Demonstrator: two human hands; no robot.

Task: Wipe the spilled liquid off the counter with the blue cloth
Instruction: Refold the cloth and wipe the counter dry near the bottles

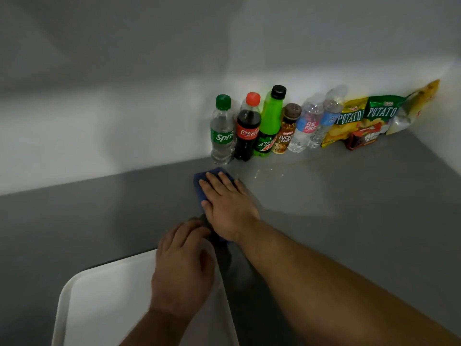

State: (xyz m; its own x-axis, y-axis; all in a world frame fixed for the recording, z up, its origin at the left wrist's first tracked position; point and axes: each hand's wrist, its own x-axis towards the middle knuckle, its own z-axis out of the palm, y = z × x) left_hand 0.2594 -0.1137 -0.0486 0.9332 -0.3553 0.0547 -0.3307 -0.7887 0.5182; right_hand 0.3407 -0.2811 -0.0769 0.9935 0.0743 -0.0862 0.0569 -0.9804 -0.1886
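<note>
A blue cloth (199,182) lies flat on the grey counter (349,208), just in front of the bottles. My right hand (228,203) presses on it, palm down with fingers spread, covering most of it. A wet shine of spilled liquid (259,174) shows on the counter just right of the cloth. My left hand (183,265) rests with curled fingers on the far right corner of a white tray (104,303); whether it grips the rim is not visible.
A row of bottles stands against the white wall: Sprite (221,131), Coca-Cola (247,128), a green bottle (269,123), a small brown one (285,129), two water bottles (311,123). Chip bags (366,118) lie to their right.
</note>
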